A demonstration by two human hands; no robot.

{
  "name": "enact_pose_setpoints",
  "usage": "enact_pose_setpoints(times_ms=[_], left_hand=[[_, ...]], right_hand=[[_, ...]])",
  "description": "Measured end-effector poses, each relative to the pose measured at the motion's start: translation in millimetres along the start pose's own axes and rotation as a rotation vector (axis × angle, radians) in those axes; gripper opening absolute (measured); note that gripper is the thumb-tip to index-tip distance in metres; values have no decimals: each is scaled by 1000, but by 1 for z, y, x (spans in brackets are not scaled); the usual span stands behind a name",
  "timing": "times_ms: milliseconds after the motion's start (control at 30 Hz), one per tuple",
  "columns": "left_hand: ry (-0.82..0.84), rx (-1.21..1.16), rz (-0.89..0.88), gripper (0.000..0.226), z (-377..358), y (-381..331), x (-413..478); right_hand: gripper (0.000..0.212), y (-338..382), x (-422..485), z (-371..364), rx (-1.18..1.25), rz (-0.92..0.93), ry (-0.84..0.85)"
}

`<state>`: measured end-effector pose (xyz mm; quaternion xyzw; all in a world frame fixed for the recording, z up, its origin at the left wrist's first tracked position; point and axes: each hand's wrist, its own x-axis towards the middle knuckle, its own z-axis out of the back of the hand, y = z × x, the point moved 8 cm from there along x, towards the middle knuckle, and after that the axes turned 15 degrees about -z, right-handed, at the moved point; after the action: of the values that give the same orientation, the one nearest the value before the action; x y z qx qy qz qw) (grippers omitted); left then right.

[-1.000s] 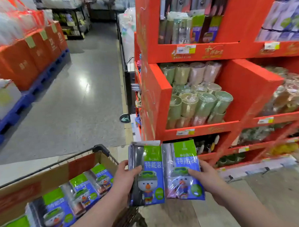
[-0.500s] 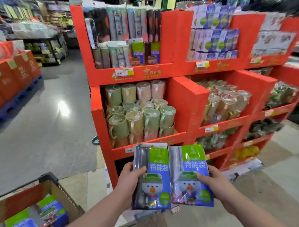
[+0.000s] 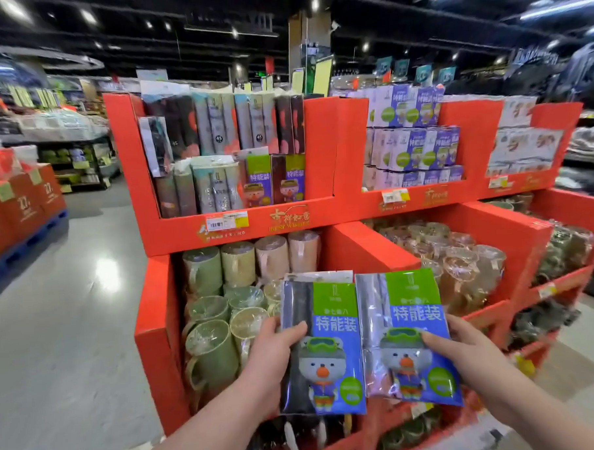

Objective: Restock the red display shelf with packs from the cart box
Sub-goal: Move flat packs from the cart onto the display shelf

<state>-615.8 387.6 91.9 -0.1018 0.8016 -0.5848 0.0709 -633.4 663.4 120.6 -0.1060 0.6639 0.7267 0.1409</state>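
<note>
Two flat green-and-blue plastic packs stand upright, long axes vertical, printed faces toward the camera, at lower centre: the left hand point(image 3: 272, 357) grips the dark-edged pack point(image 3: 323, 346), the right hand point(image 3: 464, 348) grips the silvery-edged pack point(image 3: 407, 335), before the red cardboard display shelf point(image 3: 323, 155).

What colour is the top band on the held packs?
Green, above a blue lower part, on both packs; head view.

Your left hand point(image 3: 270, 357) and your right hand point(image 3: 464, 357) are both bare: no gloves, no rings, no watch or band at either wrist. Your forearms are bare too, one running off the frame toward seven o'clock and the other toward five o'clock (no sleeve edge shows anywhere along them). The fingers are slim, with short, plain nails where the blur lets you make them out.
</note>
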Motion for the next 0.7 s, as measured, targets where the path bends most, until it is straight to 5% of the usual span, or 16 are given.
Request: enact_pose_setpoints(times_ms=[267, 567, 700], left_hand=[[-26, -44, -174, 19, 23, -81, 107], [-204, -18, -298, 22, 85, -125, 169], [-302, 0, -352, 27, 104, -139, 175]], right_hand=[[20, 128, 99, -77, -41, 191, 39], [17, 238, 180, -181, -115, 333, 225], [12, 279, 225, -214, -197, 422, 176]])
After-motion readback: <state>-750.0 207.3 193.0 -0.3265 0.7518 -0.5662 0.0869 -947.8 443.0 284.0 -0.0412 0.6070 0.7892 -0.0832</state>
